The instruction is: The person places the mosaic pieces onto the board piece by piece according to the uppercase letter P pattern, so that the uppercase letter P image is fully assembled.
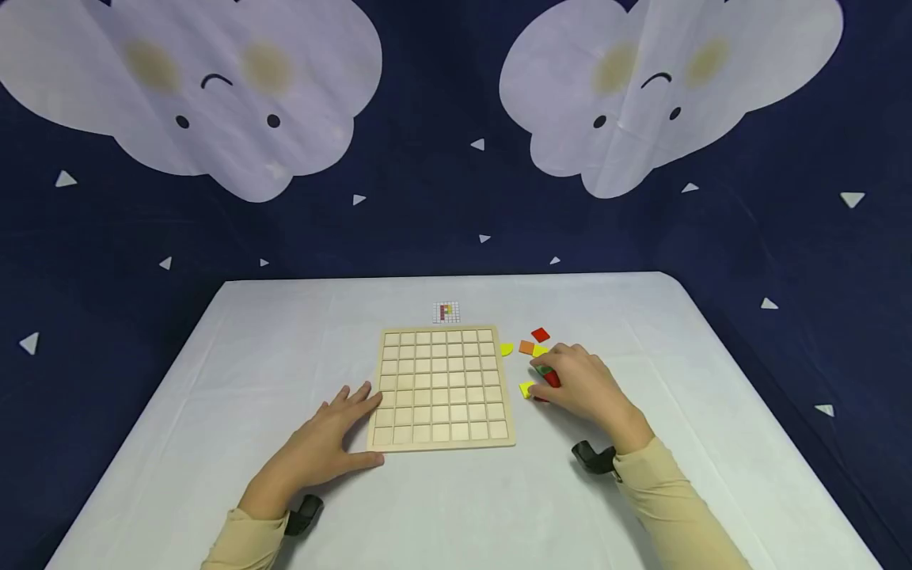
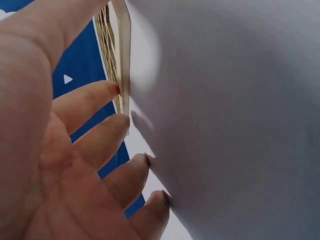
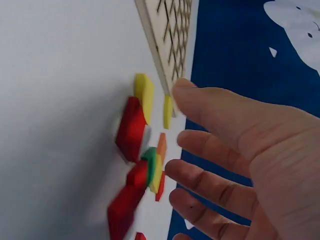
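Note:
A wooden grid board (image 1: 442, 388) with square cells lies flat on the table. My left hand (image 1: 321, 443) has its fingers spread at the board's left edge, index finger and thumb touching it or very close. At the board's right, my right hand (image 1: 587, 384) hovers over small coloured pieces with fingers loosely bent. In the right wrist view nothing shows between its thumb and fingers. Nearby are a red piece (image 3: 131, 130), a yellow piece (image 3: 144, 95), a green piece (image 3: 150, 162) and an orange piece (image 3: 162, 147). In the head view the hand partly hides some pieces.
Beyond the board's far edge lies a small pattern card (image 1: 446, 312) with a coloured figure on a grid. A red square (image 1: 541, 335) lies farthest back among the pieces. The white-covered table (image 1: 285, 340) meets a dark blue cloth (image 1: 427, 237) with clouds behind it.

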Motion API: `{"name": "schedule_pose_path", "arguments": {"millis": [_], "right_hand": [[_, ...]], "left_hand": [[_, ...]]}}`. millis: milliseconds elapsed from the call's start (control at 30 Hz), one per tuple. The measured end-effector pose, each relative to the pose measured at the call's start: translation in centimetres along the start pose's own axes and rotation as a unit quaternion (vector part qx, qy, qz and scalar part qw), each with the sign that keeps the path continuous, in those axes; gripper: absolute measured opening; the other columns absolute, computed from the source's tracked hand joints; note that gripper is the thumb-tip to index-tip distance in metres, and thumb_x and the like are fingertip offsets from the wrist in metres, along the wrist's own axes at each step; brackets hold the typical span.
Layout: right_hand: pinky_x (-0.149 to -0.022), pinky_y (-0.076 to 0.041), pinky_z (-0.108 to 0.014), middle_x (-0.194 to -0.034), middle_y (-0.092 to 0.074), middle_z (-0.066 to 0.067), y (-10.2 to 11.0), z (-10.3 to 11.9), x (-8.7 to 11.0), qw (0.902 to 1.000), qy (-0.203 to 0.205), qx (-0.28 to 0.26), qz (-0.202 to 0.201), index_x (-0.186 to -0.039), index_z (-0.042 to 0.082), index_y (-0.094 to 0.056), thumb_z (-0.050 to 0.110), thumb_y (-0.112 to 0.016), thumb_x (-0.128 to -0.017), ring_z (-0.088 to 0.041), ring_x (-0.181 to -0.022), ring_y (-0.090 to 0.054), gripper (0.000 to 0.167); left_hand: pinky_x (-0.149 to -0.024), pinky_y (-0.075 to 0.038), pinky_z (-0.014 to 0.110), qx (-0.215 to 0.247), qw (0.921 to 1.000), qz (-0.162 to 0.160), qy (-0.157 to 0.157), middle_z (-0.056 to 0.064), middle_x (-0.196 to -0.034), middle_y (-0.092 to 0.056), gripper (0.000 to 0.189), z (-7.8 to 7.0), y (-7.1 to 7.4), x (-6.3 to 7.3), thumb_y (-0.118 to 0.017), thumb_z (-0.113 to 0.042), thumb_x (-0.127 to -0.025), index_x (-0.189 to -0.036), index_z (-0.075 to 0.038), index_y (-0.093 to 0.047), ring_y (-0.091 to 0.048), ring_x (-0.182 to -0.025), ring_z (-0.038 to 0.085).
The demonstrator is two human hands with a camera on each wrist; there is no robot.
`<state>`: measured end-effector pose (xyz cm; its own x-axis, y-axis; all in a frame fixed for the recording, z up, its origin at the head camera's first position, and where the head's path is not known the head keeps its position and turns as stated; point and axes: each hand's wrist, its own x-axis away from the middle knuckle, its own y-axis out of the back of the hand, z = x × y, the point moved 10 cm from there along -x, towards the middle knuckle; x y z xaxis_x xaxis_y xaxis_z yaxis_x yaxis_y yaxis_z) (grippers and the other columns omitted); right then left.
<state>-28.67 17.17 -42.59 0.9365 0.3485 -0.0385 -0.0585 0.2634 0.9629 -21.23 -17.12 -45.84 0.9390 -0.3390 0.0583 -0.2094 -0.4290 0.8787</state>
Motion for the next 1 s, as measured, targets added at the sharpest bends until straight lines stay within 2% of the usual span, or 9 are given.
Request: {"name": "schedule_pose_path", "arguments": {"millis": [233,433,667,800,1000], "right_hand": [[-0.081,-0.060,-0.048,-0.126,-0.076,-0.012,-0.3,0.8,-1.9,0.9998,0.010,0.004,-0.017,-0.126,0.011,-0.079,0.035,-0.084,-0.093,-0.030,-0.104,-0.070,0.041],[-0.077,-0.062,-0.042,-0.105,-0.077,-0.007,-0.5,1.2,-4.4,0.9995,-0.010,0.007,-0.028,-0.123,0.007,-0.079,0.030,-0.086,-0.092,-0.024,-0.093,-0.071,0.039],[-0.067,-0.054,-0.035,-0.090,-0.070,-0.004,-0.6,1.9,-6.5,0.9993,-0.003,0.020,-0.030,-0.122,0.006,-0.080,0.023,-0.089,-0.088,-0.021,-0.082,-0.063,0.040],[-0.070,-0.055,-0.036,-0.090,-0.071,-0.004,-0.6,2.1,-7.0,0.9996,-0.004,0.017,-0.023,-0.120,0.006,-0.081,0.022,-0.094,-0.083,-0.021,-0.083,-0.063,0.042],[-0.078,-0.060,-0.039,-0.095,-0.073,-0.005,-1.2,2.4,-7.6,0.9999,-0.010,0.013,0.000,-0.118,0.008,-0.082,0.020,-0.094,-0.084,-0.019,-0.084,-0.066,0.038]], "left_hand": [[-0.123,-0.028,0.079,0.012,0.9999,0.006,-0.001,0.019,-0.168,-0.045,0.091,0.1,-0.1,-0.1,-0.089,-0.047,-0.085,-0.158,-0.008,-0.053,-0.030,-0.158,0.057],[-0.123,-0.030,0.077,0.010,0.9998,0.012,0.008,0.016,-0.168,-0.046,0.088,0.2,-0.1,-0.2,-0.089,-0.045,-0.085,-0.157,-0.009,-0.055,-0.033,-0.158,0.053],[-0.122,-0.035,0.075,-0.005,0.9996,0.011,0.025,0.012,-0.167,-0.048,0.088,0.1,0.2,-0.2,-0.091,-0.045,-0.083,-0.156,-0.011,-0.057,-0.037,-0.157,0.051],[-0.120,-0.038,0.076,-0.011,0.9994,0.012,0.031,0.010,-0.167,-0.049,0.088,0.0,0.2,-0.2,-0.092,-0.046,-0.082,-0.155,-0.013,-0.058,-0.038,-0.157,0.050],[-0.111,-0.043,0.081,-0.023,0.9988,0.018,0.039,0.009,-0.166,-0.050,0.089,-0.2,0.4,-0.2,-0.093,-0.047,-0.079,-0.154,-0.013,-0.059,-0.041,-0.155,0.051]]}}
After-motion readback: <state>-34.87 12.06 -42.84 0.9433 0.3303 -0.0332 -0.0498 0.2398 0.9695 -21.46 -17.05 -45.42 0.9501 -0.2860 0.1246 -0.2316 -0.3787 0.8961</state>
